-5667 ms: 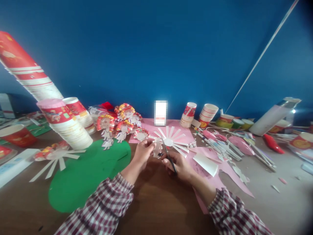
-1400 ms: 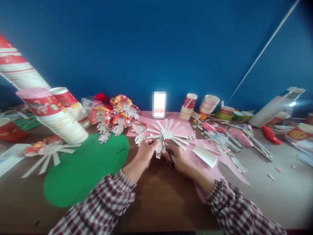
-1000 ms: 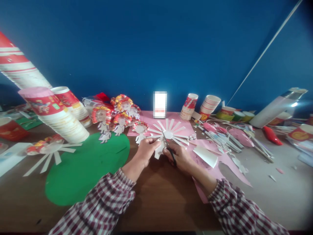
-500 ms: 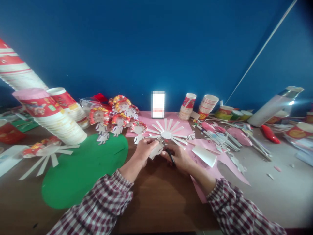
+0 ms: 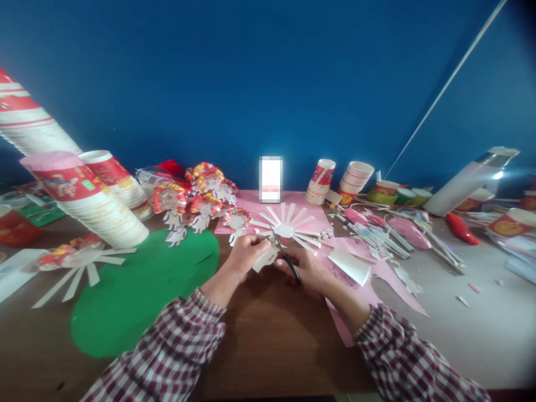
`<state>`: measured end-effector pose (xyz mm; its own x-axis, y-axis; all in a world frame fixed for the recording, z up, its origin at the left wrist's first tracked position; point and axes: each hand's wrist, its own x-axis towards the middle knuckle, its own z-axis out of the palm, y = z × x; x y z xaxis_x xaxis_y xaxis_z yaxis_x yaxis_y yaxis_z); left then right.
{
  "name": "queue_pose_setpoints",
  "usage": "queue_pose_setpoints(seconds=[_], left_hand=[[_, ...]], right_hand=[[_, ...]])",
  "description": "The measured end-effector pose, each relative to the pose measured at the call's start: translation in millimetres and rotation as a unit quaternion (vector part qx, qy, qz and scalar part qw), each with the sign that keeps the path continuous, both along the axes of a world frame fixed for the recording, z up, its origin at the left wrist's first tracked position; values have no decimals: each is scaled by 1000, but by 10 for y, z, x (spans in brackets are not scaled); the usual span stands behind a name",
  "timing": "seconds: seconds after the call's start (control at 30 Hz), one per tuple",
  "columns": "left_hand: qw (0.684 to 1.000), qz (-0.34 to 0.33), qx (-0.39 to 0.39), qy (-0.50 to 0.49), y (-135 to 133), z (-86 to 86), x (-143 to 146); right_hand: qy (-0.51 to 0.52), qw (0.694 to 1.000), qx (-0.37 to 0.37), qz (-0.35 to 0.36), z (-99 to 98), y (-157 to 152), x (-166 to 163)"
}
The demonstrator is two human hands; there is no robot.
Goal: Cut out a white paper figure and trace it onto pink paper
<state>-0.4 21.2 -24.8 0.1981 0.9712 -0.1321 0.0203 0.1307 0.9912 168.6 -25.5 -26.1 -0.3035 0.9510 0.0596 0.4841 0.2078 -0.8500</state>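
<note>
My left hand (image 5: pixel 244 255) pinches a small white paper cutout (image 5: pixel 263 259) above the brown table (image 5: pixel 268 340). My right hand (image 5: pixel 307 269) is closed round black-handled scissors (image 5: pixel 288 261), whose blades point up-left into the cutout's edge. Just behind the hands lies a white cup cut open into a fan of strips (image 5: pixel 287 229) on pink paper (image 5: pixel 304 218). Both wrists wear checked sleeves.
A green paper disc (image 5: pixel 142 290) lies to the left. Leaning stacks of red-and-white paper cups (image 5: pixel 90 204) and finished paper dolls (image 5: pixel 196 201) stand behind it. More cups (image 5: pixel 355 190), pink scraps (image 5: pixel 377 279), sticks and a white tube (image 5: pixel 469 187) crowd the right side.
My left hand has turned the white cutout, tilting it to the left, while the scissors stayed at its edge. The view shifted slightly.
</note>
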Motion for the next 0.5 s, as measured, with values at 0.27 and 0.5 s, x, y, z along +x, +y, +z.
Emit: queue_pose_setpoints(seconds=[0.27,0.5], left_hand=[[1000,-10,8,20,19,16,-17],[999,-36,7,15,17,58,-44]], right_hand=[[9,1000,-15,8,7,5,10],[52,997,-53,25,11,3,13]])
